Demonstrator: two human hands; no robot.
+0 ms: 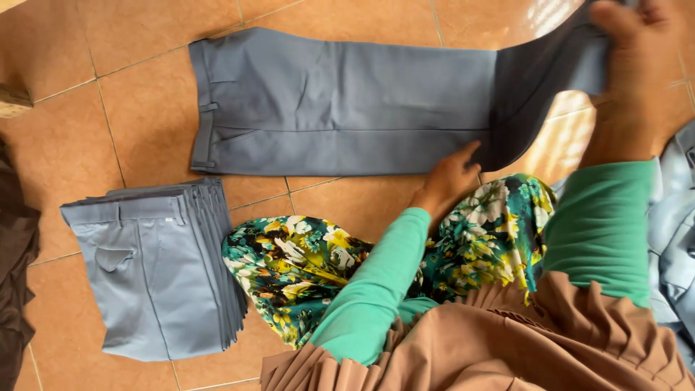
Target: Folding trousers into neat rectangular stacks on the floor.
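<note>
Under our left hand (447,177), grey trousers (340,101) flat on the floor (145,80).
Fingers together, it presses the fold; our right hand (637,69) pinches the leg end, waistband far left.

Orange tiled floor (347,14) w/ pale grout lines. On it: grey trousers (340,101) spread flat, stack of folded grey trousers (156,271) near its waistband end, dark brown cloth (14,268) at left edge.

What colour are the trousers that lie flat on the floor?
The trousers are plain grey-blue, seen best in the head view.
</note>
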